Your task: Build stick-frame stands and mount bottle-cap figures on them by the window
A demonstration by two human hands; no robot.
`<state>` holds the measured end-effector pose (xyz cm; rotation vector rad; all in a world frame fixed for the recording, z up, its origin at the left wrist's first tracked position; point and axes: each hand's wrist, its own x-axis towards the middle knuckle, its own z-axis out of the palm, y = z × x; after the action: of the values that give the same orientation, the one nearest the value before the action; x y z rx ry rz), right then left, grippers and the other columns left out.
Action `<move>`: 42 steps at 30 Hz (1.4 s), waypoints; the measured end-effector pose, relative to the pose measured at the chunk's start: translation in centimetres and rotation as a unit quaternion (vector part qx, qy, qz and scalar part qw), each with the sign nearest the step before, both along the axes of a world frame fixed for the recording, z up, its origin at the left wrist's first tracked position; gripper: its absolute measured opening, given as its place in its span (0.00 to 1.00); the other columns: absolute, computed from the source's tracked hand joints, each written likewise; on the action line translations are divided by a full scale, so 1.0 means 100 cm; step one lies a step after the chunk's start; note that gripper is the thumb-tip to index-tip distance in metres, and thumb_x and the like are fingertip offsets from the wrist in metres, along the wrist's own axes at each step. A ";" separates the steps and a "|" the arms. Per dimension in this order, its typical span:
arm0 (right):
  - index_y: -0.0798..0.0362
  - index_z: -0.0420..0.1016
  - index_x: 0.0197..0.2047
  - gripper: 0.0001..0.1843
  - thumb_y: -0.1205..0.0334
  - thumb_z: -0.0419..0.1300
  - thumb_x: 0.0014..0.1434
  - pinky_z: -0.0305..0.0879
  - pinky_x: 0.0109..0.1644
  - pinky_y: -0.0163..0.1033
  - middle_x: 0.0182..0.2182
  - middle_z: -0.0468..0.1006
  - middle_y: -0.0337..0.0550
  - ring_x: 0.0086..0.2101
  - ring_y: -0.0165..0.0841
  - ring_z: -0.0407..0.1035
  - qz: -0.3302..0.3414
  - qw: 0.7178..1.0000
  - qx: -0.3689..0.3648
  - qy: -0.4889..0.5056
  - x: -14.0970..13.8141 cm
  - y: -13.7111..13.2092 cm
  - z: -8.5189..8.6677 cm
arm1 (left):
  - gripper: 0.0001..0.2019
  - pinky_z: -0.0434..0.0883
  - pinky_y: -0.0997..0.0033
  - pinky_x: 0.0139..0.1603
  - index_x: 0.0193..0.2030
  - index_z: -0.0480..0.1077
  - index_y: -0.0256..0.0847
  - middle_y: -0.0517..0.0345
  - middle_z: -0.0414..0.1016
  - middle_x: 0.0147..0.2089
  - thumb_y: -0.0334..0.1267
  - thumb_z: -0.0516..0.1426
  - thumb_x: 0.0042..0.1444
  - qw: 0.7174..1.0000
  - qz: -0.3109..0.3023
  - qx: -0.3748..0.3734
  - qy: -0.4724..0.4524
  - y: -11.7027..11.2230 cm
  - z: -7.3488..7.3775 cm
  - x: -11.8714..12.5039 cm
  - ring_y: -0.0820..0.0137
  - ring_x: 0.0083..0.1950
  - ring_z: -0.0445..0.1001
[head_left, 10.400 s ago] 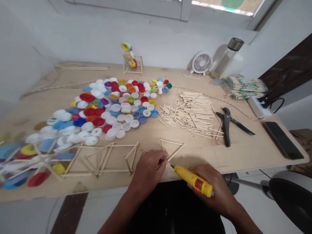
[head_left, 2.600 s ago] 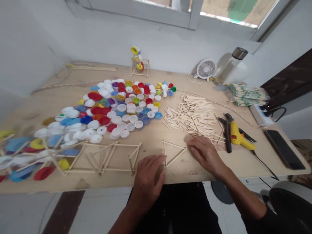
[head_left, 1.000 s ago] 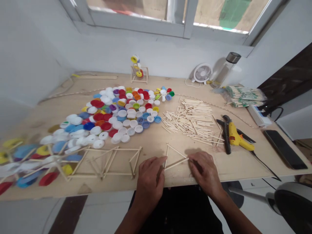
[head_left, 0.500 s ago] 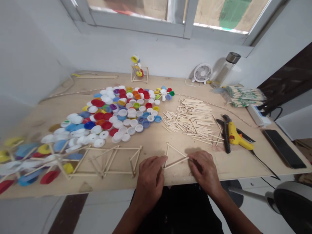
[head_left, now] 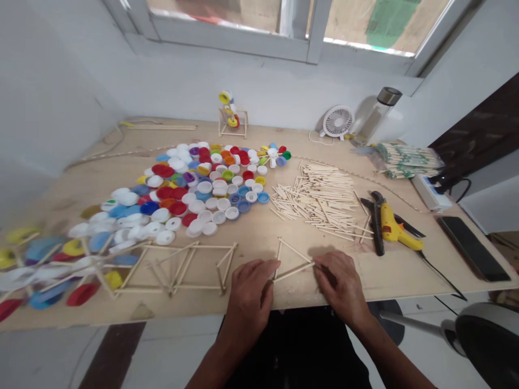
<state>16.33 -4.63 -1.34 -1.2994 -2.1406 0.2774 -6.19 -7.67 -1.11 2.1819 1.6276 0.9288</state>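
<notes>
A small triangle of thin wooden sticks (head_left: 291, 258) lies near the front edge of the plywood table (head_left: 251, 237). My left hand (head_left: 249, 294) pinches its left corner with curled fingers. Over on the other side, my right hand (head_left: 339, 283) pinches the right corner, where two sticks meet. Both hands rest on the tabletop. A yellow glue gun (head_left: 392, 227) lies on the table to the right, apart from my right hand.
A pile of loose sticks (head_left: 322, 197) lies behind the triangle. Several coloured bottle caps (head_left: 190, 186) spread over the left half. A larger stick frame (head_left: 178, 267) lies left of my hands. Black pliers (head_left: 377, 221), a phone (head_left: 472, 247), a small fan (head_left: 337, 121) and a bottle (head_left: 375, 113) stand right.
Earlier my right hand held the glue gun; it now lies on the table. Both hands have closed on the triangle's corners and stayed nearly still over the last second.
</notes>
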 end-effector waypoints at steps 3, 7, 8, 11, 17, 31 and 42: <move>0.48 0.72 0.44 0.09 0.66 0.56 0.60 0.64 0.47 0.48 0.36 0.79 0.43 0.40 0.38 0.72 0.001 1.000 0.003 0.003 0.000 0.000 -0.001 | 0.20 0.68 0.58 0.48 0.53 0.66 0.42 0.52 0.76 0.46 0.27 0.50 0.55 1.000 -0.002 -0.003 0.001 0.000 0.000 0.000 0.63 0.48 0.71; 0.48 0.71 0.45 0.09 0.66 0.56 0.60 0.64 0.47 0.49 0.36 0.79 0.43 0.40 0.39 0.72 0.002 1.000 0.001 0.002 0.000 0.000 -0.001 | 0.20 0.68 0.59 0.48 0.53 0.66 0.42 0.53 0.76 0.46 0.26 0.49 0.54 1.000 -0.002 0.011 -0.002 0.001 0.000 0.000 0.63 0.48 0.71; 0.48 0.71 0.45 0.09 0.66 0.56 0.61 0.64 0.47 0.49 0.36 0.79 0.43 0.40 0.39 0.71 0.003 1.000 0.001 0.002 0.000 0.000 -0.001 | 0.20 0.68 0.59 0.48 0.53 0.66 0.42 0.53 0.76 0.46 0.26 0.49 0.54 1.000 -0.002 0.013 -0.002 0.001 0.000 0.001 0.63 0.48 0.71; 0.49 0.70 0.45 0.09 0.67 0.56 0.60 0.63 0.48 0.49 0.37 0.79 0.43 0.41 0.39 0.71 0.005 1.000 0.002 -0.002 0.000 0.000 -0.001 | 0.20 0.67 0.58 0.48 0.53 0.65 0.42 0.53 0.76 0.46 0.26 0.49 0.54 1.000 -0.004 0.015 -0.001 0.002 0.000 0.001 0.63 0.48 0.71; 0.49 0.70 0.45 0.09 0.67 0.56 0.61 0.63 0.47 0.49 0.36 0.78 0.43 0.41 0.39 0.70 0.004 1.000 0.001 -0.005 0.000 0.000 -0.001 | 0.20 0.67 0.58 0.48 0.53 0.65 0.42 0.52 0.76 0.45 0.26 0.49 0.54 1.000 -0.008 0.017 0.001 0.002 0.000 0.001 0.63 0.48 0.71; 0.50 0.70 0.46 0.10 0.67 0.56 0.61 0.62 0.49 0.47 0.38 0.78 0.43 0.42 0.38 0.70 0.006 1.000 0.000 -0.001 0.001 -0.005 0.000 | 0.17 0.66 0.58 0.52 0.53 0.66 0.40 0.52 0.76 0.49 0.29 0.51 0.56 0.998 -0.013 0.044 0.032 -0.003 -0.006 -0.003 0.63 0.51 0.70; 0.49 0.71 0.47 0.11 0.65 0.55 0.62 0.62 0.48 0.46 0.38 0.78 0.44 0.43 0.38 0.70 0.004 1.000 -0.005 -0.003 -0.001 -0.002 0.000 | 0.21 0.44 0.50 0.66 0.57 0.67 0.46 0.54 0.65 0.63 0.47 0.53 0.58 0.988 -0.041 0.111 0.100 -0.010 -0.013 0.016 0.56 0.67 0.54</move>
<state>16.24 -4.81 -1.33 -1.2996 -2.1517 0.2884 -4.62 -8.65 -2.44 2.5455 1.5704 0.9334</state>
